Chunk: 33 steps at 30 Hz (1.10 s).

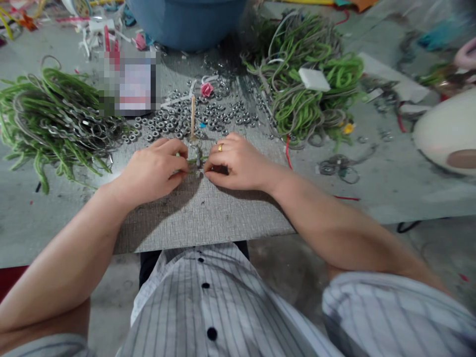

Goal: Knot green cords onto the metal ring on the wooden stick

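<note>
Centrally, the left hand [158, 166] at nine o'clock and right hand [238, 162] at three pinch green cord [192, 161] beside a metal piece [198, 152]. Light, level tension should help.

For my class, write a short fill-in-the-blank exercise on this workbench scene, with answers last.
1. The ____ hand, near a small metal piece, wears a gold ring.
2. The big tub is ____ in colour.
3. The flower beside the wooden stick is ____.
4. Both cord piles mix grey with ____.

Answers: right; blue; pink; green
</note>
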{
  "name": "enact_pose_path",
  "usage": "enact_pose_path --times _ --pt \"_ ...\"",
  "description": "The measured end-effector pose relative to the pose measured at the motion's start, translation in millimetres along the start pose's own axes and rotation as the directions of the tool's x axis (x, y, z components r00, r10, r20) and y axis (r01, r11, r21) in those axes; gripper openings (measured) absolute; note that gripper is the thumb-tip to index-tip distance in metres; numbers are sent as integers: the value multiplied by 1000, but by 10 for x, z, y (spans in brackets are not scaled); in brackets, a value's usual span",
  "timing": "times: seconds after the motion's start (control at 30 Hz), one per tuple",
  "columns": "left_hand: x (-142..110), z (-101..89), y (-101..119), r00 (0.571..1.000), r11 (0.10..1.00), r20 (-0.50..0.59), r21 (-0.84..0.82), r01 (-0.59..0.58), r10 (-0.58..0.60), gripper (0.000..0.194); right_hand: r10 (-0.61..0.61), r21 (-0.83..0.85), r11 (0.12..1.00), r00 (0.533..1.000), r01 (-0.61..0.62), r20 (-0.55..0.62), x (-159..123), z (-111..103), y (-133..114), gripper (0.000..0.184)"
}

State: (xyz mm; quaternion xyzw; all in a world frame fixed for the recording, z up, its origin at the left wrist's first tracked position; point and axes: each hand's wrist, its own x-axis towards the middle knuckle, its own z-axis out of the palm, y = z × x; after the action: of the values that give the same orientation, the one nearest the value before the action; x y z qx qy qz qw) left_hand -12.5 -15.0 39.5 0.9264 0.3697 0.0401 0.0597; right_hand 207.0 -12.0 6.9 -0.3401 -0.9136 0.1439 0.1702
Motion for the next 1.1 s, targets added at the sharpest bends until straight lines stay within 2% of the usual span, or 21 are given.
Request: enact_pose_path --times 0.47,0.77,1.1 --pt "26 127 6 999 991 -34 -134 7 -11 21 17 -55 998 999 -15 30 7 -2 -15 17" --pt "41 242 -27 994 978 -112 -208 -28 5 19 24 -59 998 999 -23 23 20 24 -25 18" --pt "51 245 10 996 958 -89 -287 -2 -25 18 13 -38 999 1000 -12 9 31 47 -38 15"
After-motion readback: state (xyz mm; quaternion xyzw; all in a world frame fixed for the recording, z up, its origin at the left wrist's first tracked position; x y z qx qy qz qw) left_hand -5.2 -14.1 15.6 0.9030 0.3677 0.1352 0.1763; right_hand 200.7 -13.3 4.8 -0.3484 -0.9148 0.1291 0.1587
